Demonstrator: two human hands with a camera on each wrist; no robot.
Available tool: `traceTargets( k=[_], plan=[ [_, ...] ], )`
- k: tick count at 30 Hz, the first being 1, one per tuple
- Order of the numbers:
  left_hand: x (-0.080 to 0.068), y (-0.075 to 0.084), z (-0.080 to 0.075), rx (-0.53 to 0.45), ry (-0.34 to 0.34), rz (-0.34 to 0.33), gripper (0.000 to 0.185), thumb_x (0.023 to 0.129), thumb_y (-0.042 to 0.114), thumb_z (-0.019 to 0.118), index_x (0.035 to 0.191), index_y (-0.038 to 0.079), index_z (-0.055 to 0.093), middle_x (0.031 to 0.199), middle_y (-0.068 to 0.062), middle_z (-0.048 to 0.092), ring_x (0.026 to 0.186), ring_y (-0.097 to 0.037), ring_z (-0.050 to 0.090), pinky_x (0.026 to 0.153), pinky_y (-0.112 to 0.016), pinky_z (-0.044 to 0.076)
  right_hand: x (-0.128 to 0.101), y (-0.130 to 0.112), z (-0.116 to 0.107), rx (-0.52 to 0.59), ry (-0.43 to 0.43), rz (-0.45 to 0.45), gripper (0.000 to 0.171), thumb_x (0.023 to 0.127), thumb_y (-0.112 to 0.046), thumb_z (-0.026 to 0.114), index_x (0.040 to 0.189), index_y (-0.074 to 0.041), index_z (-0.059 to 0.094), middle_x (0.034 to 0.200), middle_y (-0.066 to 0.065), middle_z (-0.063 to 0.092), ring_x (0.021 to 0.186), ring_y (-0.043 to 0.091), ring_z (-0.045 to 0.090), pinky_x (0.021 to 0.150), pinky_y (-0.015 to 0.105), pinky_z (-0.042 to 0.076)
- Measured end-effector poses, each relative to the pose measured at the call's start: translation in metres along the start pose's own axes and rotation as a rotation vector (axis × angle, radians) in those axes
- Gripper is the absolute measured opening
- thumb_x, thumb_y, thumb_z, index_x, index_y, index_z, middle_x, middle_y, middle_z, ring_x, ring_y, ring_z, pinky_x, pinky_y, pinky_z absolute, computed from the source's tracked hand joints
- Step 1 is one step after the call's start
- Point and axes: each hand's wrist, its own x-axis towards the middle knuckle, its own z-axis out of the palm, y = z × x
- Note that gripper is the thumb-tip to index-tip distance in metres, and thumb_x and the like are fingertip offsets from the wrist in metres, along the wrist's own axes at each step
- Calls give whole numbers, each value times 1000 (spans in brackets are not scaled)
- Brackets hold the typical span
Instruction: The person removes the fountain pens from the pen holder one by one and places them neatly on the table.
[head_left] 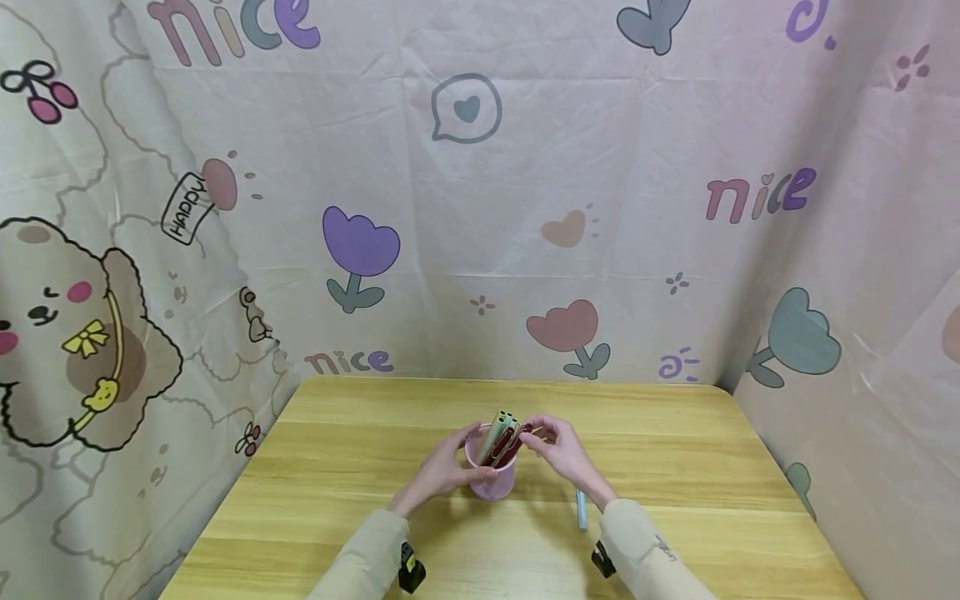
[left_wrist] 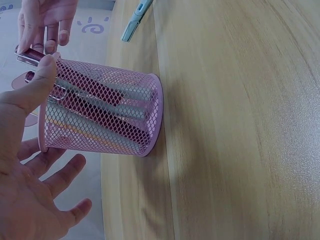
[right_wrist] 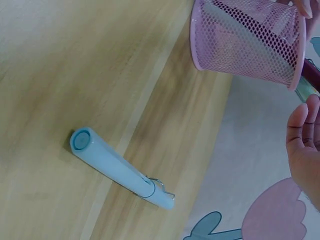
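Observation:
A pink mesh pen cup point(head_left: 492, 487) stands upright on the table. My left hand point(head_left: 438, 469) grips it near the rim, thumb on the near side and fingers round the far side. Light green pens point(head_left: 492, 435) and dark red pens lean inside, visible through the mesh in the left wrist view. Over the right side of the rim, my right hand point(head_left: 564, 452) pinches the top end of a dark red pen point(left_wrist: 31, 56), whose lower part is in the cup. A light blue pen point(right_wrist: 115, 167) with a metal clip lies on the table beneath my right wrist.
The wooden table point(head_left: 360, 433) has its far edge against a printed curtain point(head_left: 480, 208), which also hangs at both sides. The light blue pen lies to the right of the cup, within a short distance of it.

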Motion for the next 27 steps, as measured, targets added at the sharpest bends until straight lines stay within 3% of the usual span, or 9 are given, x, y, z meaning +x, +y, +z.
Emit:
traceTargets(
  k=[9,17,27],
  plan=[
    [0,0,1,8,0,-8,97,78,40,85,153,1,38,149,-20,54,133,-44,54,109,-67,42,-2,-10,-6,100,32,-17,22,98,-4,61,114,10,59,106,30,69,78,12,65,71,25,59],
    [0,0,1,4,3,-16,95,79,37,86,153,1,38,148,-20,54,134,-44,54,109,-68,42,-2,-19,-12,208,13,-48,27,102,-4,53,121,14,48,118,40,64,77,10,66,75,24,61],
    [-1,0,1,-5,-1,-23,96,79,38,85,154,2,37,149,-20,53,135,-44,53,110,-69,41,-4,-28,-19,249,31,-123,25,108,-11,41,124,8,37,119,45,60,75,13,70,79,33,64]
  ],
)
